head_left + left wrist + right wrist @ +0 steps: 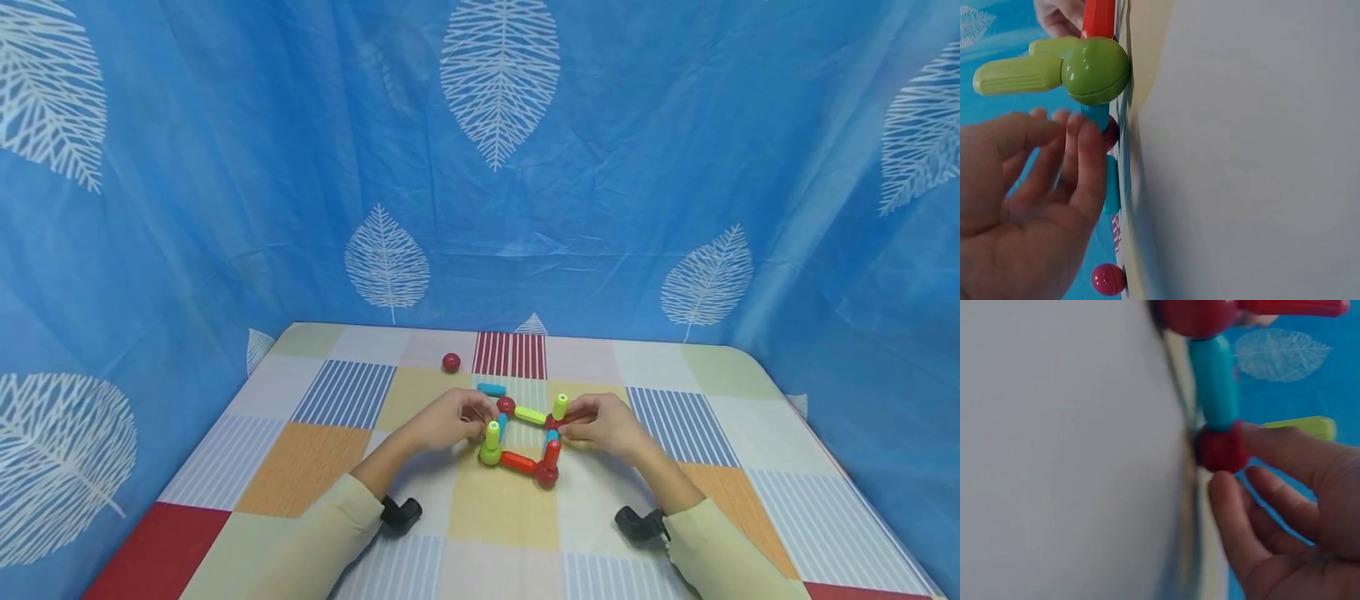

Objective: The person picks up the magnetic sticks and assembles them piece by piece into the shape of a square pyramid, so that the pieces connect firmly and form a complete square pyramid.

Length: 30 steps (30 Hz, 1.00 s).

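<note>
A square frame of balls and sticks lies on the table. Its front-left corner is a green ball (490,456) bearing an upright green stick (492,434). A red stick (518,462) joins it to the front-right red ball (547,476), which bears another red stick, upright. My right hand (602,427) pinches the back-right red ball (1221,450) between thumb and finger; an upright green stick (560,407) stands on it. My left hand (450,422) has loosely bent fingers beside the left blue stick (502,427), near the back-left red ball (506,406); contact is unclear.
A loose blue stick (491,389) lies just behind the frame. Farther back sits a loose red ball (451,362). The patchwork cloth (315,458) covers the table, and a blue leaf-print curtain (600,208) hangs around its back and sides.
</note>
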Available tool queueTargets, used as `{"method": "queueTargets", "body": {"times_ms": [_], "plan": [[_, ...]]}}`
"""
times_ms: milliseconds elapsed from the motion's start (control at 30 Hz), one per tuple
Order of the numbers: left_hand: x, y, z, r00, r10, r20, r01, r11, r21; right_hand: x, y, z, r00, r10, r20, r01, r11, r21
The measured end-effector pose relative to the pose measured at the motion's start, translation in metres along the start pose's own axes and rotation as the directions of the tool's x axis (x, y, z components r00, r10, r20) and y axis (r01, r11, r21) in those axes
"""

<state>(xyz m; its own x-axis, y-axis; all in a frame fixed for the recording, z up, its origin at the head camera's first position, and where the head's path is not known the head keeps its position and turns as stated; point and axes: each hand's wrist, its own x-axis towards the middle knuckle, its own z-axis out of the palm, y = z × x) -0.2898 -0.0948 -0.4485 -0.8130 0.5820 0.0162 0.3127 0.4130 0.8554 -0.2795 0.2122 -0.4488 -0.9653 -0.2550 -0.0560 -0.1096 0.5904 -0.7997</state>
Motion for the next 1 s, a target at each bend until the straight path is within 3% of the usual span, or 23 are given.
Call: {"method": "queueTargets", "body": {"times_ms": [67,167,233,300,467,633,833,1000], "plan": [[0.006,0.000,0.003,0.998,-0.003,-0.058,0.006,0.999,0.050,-0.004,-0.007,-0.004,0.999,0.005,0.042,-0.003,0.999,-0.039],[0.014,0.000,0.006,0.993,-0.007,-0.122,0.021,0.994,0.110,-0.014,-0.020,-0.008,0.980,0.014,0.197,-0.005,0.999,-0.043],[0.019,0.001,0.008,0.992,-0.008,-0.127,0.027,0.989,0.144,-0.021,-0.029,-0.006,0.950,0.025,0.310,-0.017,0.999,-0.029],[0.023,0.002,0.010,0.995,-0.011,-0.101,0.026,0.987,0.156,-0.029,-0.036,0.003,0.932,0.045,0.360,-0.040,0.999,-0.023],[0.027,0.003,0.012,0.998,-0.031,-0.051,0.040,0.985,0.167,-0.037,-0.040,0.024,0.960,0.089,0.265,-0.069,0.994,-0.083],[0.019,0.002,0.005,0.995,-0.056,-0.078,0.070,0.978,0.195,-0.030,-0.027,0.018,0.982,0.035,0.188,-0.025,0.998,-0.055],[0.007,-0.002,-0.004,0.993,-0.099,-0.067,0.110,0.977,0.181,-0.014,-0.005,0.004,0.982,-0.099,0.160,0.098,0.995,0.019],[0.003,-0.005,-0.006,0.993,-0.107,-0.050,0.113,0.983,0.146,-0.007,0.007,0.002,0.985,-0.094,0.148,0.085,0.994,0.069]]}}
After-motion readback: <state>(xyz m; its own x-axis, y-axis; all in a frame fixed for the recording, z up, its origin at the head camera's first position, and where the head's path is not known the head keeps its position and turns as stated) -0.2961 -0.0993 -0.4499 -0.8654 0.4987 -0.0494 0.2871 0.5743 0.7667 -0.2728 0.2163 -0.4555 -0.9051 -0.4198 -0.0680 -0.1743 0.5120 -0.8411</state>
